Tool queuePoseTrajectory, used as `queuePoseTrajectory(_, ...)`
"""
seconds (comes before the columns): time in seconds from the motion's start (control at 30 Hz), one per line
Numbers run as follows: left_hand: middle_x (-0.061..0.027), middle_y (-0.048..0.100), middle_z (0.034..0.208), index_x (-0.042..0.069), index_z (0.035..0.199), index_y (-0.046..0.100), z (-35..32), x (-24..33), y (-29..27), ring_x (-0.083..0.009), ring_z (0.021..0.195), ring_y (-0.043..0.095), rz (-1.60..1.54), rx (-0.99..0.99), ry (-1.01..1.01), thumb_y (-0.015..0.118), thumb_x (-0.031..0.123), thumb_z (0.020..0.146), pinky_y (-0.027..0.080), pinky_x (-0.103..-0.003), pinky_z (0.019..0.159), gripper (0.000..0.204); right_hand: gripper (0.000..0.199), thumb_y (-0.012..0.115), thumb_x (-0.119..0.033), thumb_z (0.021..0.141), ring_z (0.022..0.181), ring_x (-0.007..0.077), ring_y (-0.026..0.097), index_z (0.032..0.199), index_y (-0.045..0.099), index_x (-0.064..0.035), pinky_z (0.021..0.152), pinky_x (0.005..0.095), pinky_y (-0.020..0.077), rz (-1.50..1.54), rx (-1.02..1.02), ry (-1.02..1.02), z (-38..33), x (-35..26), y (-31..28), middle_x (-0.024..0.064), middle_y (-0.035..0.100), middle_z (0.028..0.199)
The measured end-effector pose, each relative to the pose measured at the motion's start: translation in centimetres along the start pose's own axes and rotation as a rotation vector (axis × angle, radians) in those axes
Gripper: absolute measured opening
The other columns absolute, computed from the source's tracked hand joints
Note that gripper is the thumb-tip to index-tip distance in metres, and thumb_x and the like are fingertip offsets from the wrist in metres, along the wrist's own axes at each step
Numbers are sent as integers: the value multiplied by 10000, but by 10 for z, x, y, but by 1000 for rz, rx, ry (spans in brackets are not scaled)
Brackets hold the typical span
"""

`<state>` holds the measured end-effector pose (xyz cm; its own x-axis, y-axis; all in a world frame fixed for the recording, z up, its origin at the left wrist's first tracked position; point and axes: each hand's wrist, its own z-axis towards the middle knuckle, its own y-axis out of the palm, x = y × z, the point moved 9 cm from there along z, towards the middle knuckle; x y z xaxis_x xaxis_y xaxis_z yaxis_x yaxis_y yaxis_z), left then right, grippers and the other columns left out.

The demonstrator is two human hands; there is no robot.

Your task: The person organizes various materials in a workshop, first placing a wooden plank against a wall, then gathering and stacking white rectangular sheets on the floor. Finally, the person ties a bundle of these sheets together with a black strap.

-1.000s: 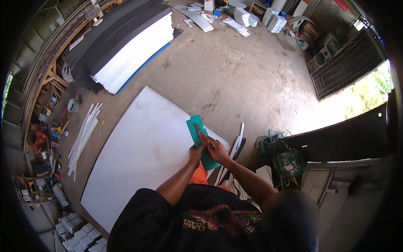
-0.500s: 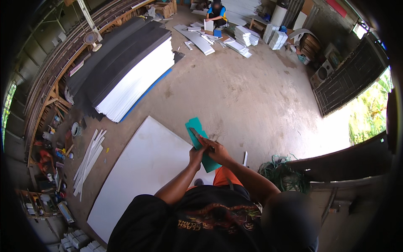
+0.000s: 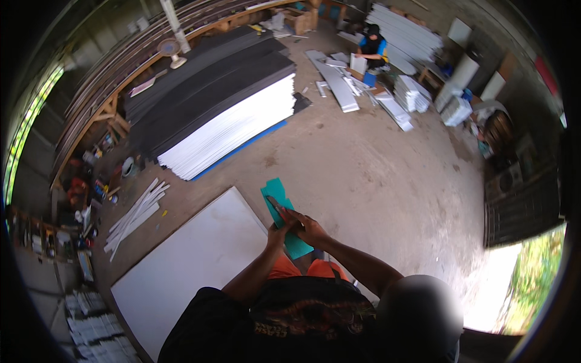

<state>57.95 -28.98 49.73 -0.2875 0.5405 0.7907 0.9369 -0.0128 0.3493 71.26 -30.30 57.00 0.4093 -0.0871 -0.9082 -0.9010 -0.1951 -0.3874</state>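
A narrow green foam-like strip [image 3: 296,245] with notches along its edges is held out in front of my waist. My left hand [image 3: 277,234] is closed around its left edge near the middle. In my right hand [image 3: 311,232] is a knife [image 3: 274,203], its dark blade lying over the upper part of the strip and a bit of red showing at its handle. Both hands are close together, and the right fingers partly hide the handle. I cannot tell whether the blade cuts into the strip.
A large white board [image 3: 193,260] lies on a wooden-edged support to my left. Beyond it stands a tall stack of white and black sheets [image 3: 230,121]. White strips [image 3: 138,212] lie on the floor. Farther off, a person [image 3: 372,48] sits among white offcuts [image 3: 339,85].
The view has swung to the right, so surroundings sit differently in the picture. Both hands still hold the green strip and the knife, with little change in their pose.
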Motion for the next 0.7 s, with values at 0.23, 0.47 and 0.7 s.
queuePoseTrajectory(0.23, -83, 708, 1142, 15, 1266, 643, 69, 28, -15, -187, 1045, 688, -145, 53, 20, 820, 254, 890, 550, -357, 901, 479, 679, 721, -129, 928, 1239, 315, 633, 1548, 445, -126, 1026, 421, 525, -61, -164, -71, 101, 7, -7, 208, 630, 1334)
queuePoseTrajectory(0.47, -95, 686, 1191, 12, 1329, 593, 166, 85, -52, -193, 1078, 671, -203, 110, 71, 828, 274, 885, 525, -357, 927, 567, 542, 760, -222, 934, 844, 186, 734, 1383, 548, -4, 742, 340, 583, -70, -183, -77, 247, 31, 14, 117, 746, 960)
queuePoseTrajectory(0.7, -135, 650, 1247, 9, 1404, 491, 262, 167, -108, -206, 1081, 684, -272, 109, 127, 765, 303, 951, 579, -384, 900, 606, 424, 746, -268, 959, 628, 101, 627, 1248, 590, 1, 537, 280, 462, 35, -322, -20, 384, -36, 34, 48, 682, 771)
